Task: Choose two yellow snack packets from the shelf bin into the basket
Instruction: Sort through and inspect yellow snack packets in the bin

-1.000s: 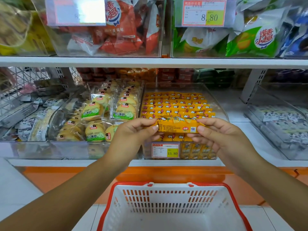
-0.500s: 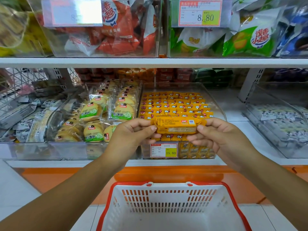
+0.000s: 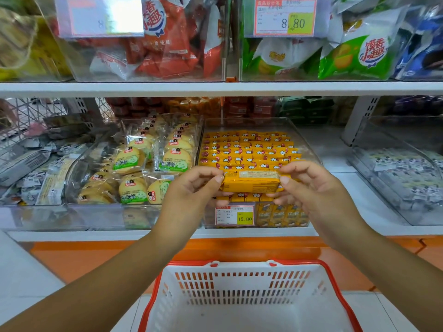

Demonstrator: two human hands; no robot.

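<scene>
Both hands pinch 1 yellow snack packet (image 3: 251,184) by its ends: the left hand (image 3: 191,190) and right hand (image 3: 309,188) have curled fingers (image 3: 217,179) clamped on it. It hangs level before the clear shelf bin (image 3: 309,146), above 1 white basket (image 3: 239,283).

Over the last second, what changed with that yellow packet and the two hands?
The yellow packet was rolled about its long axis, so its plainer printed back now faces the camera. The left hand and right hand still pinch its ends. The basket and shelf bin stayed put.
</scene>
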